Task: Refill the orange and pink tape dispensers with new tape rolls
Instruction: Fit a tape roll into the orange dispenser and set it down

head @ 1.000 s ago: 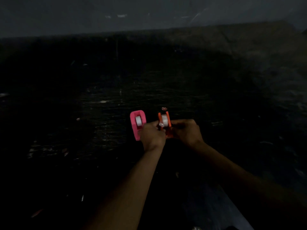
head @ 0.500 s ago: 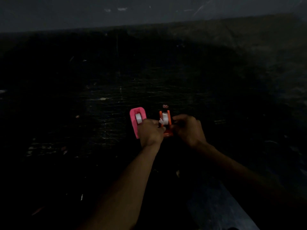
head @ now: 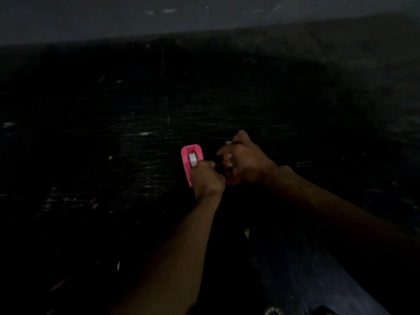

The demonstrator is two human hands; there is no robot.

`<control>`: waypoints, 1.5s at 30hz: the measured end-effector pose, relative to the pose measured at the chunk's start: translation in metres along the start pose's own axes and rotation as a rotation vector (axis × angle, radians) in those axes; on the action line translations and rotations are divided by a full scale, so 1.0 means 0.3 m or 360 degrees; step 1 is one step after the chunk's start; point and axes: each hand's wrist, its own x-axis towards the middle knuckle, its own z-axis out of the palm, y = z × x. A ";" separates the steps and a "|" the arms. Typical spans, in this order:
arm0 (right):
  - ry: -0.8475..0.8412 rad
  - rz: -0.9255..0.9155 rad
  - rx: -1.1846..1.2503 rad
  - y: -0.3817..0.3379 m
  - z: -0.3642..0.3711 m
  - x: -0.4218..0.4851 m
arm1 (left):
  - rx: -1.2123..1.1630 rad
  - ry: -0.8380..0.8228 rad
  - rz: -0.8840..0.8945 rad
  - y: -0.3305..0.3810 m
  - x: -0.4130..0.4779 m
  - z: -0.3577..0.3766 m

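The scene is very dark. A pink tape dispenser [head: 190, 159] stands on the dark floor with a white tape roll [head: 193, 159] in its slot. Just right of it is the orange dispenser [head: 231, 178], mostly hidden by my hands; only its base and a strip of orange beside a white roll [head: 228, 159] show. My left hand [head: 206, 179] is closed at the dispenser's near left side, touching the pink one's right edge. My right hand [head: 247, 161] reaches over the top of the orange dispenser, fingers curled onto it.
The dark, scratched floor [head: 141, 142] carries small pale scraps and specks, one [head: 144, 133] beyond the pink dispenser. A small pale bit [head: 228, 142] peeks out behind my right hand. A grey wall [head: 204, 14] rises at the back.
My right hand has moved up and forward over the orange dispenser, covering its roll. My left hand stays at its left side. The pink dispenser has not moved.
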 end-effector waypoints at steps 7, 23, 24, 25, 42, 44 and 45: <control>-0.0062 -0.0081 -0.0026 0.004 -0.031 0.012 | -0.0021 -0.0064 -0.0081 0.013 -0.006 -0.004; 0.0212 0.0074 0.0288 0.032 0.023 -0.037 | -0.0070 -0.0016 -0.0103 -0.002 0.015 0.019; 0.0255 0.0135 0.0360 0.037 0.024 -0.040 | -0.0080 -0.0009 -0.0101 -0.006 0.020 0.025; 0.0290 0.0200 0.0421 0.045 0.027 -0.042 | -0.0094 -0.0008 -0.0111 -0.006 0.021 0.028; 0.0460 0.0160 0.0043 0.002 0.125 -0.205 | -0.0119 0.0020 -0.0078 -0.005 0.023 0.027; 0.0442 0.0111 0.0031 -0.005 0.138 -0.224 | -0.0148 0.0015 -0.0084 -0.001 0.023 0.026; 0.0417 0.0075 0.0034 -0.008 0.147 -0.234 | -0.0158 0.0013 -0.0089 0.001 0.024 0.026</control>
